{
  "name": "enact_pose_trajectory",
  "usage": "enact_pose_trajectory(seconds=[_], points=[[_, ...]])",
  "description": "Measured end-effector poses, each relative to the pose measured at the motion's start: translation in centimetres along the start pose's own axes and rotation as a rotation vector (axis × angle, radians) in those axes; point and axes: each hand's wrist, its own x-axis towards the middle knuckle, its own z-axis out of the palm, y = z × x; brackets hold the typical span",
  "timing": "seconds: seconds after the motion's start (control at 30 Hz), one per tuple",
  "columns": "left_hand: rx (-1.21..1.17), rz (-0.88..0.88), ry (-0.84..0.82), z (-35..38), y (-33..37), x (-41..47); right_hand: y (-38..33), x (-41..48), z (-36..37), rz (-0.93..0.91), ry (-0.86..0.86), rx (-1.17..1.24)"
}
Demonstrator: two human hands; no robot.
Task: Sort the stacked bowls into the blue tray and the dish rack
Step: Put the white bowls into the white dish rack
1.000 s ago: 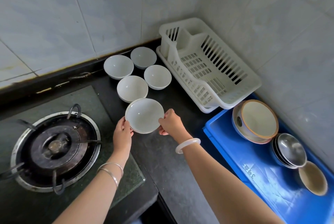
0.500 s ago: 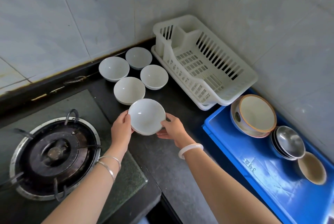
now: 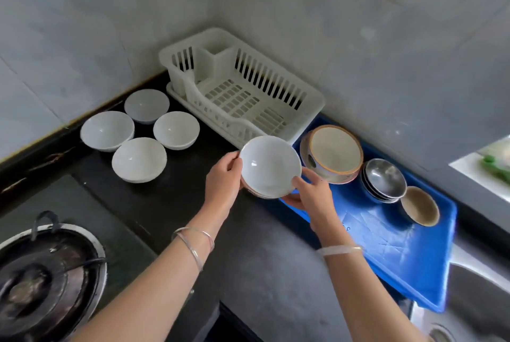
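I hold a small stack of white bowls [image 3: 269,165] in the air between both hands, just in front of the white dish rack [image 3: 242,93] and at the near-left corner of the blue tray [image 3: 400,248]. My left hand [image 3: 225,176] grips the stack's left rim and my right hand [image 3: 310,192] supports its right side from below. Several single white bowls [image 3: 139,159] sit on the dark counter to the left. In the tray lie a large orange-rimmed bowl [image 3: 335,152], a stack of steel bowls [image 3: 385,179] and a small tan bowl [image 3: 420,205].
A gas burner [image 3: 41,281] takes up the lower left. A steel sink [image 3: 474,300] lies at the lower right past the tray. Tiled walls close the corner behind the rack. The dish rack holds no dishes.
Both hands have carried the white bowl stack to the right, from in front of the single bowls over to the rack's front and the tray's corner. The view has swung right.
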Motion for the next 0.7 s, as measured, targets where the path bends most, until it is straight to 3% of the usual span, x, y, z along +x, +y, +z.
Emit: enact_pose_trajectory(seconds=[0.37,0.7], points=[[0.174,-0.072,-0.315,14.0,-0.3,-2.0,4.2,-0.7,-12.7,0.068,0.303,0.081],[0.183,-0.056,-0.286,15.1,0.6,-2.2,3.4,-0.1,-14.1,0.072,0.273,0.097]])
